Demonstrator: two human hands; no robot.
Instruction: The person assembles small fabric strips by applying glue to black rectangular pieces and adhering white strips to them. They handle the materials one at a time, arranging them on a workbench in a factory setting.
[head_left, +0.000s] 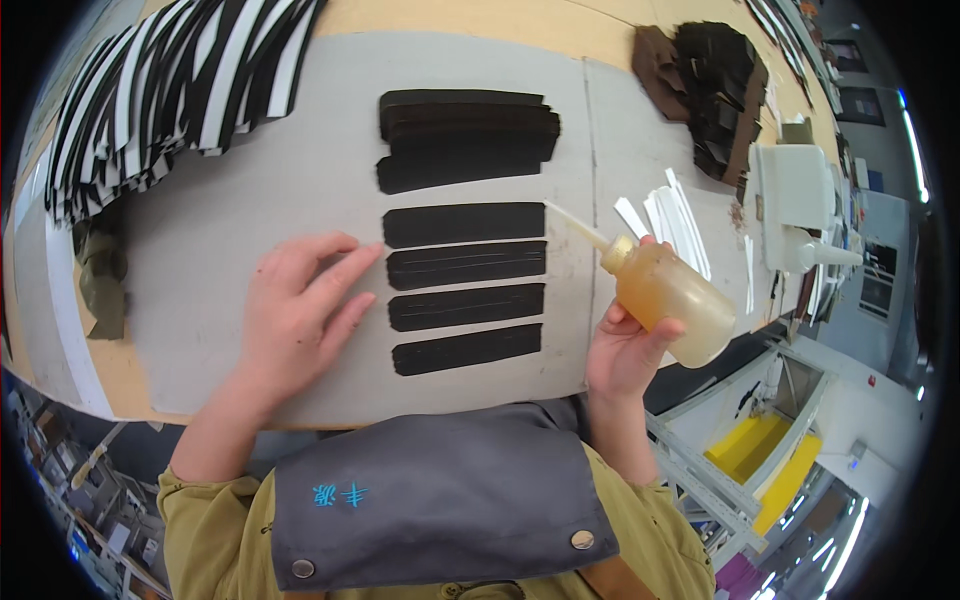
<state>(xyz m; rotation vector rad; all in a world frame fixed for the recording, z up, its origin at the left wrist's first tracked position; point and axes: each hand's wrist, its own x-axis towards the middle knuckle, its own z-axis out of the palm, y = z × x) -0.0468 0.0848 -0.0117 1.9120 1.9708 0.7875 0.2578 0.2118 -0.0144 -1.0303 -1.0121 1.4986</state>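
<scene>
Several black strips lie one above another in a column on a grey mat [480,395]. My right hand [640,345] is closed round a translucent squeeze bottle [680,305] holding amber liquid. Its thin pale nozzle [575,224] points left, the tip at the right end of the uppermost strip [465,224]. Fine lines run along the second strip [465,266] and the third strip [465,306]; the lowest strip [467,349] is nearest me. My left hand [305,305] is open, fingers apart, the index fingertip by the uppermost strip's left end; I cannot tell whether it touches.
Beyond the column lies an overlapping pile of black strips [465,140]. White strips [675,230] lie right of the bottle. Black and white strips [180,90] fill the far left, above an olive cloth [102,280]. Dark brown pieces [715,90] and a white container [793,185] stand right.
</scene>
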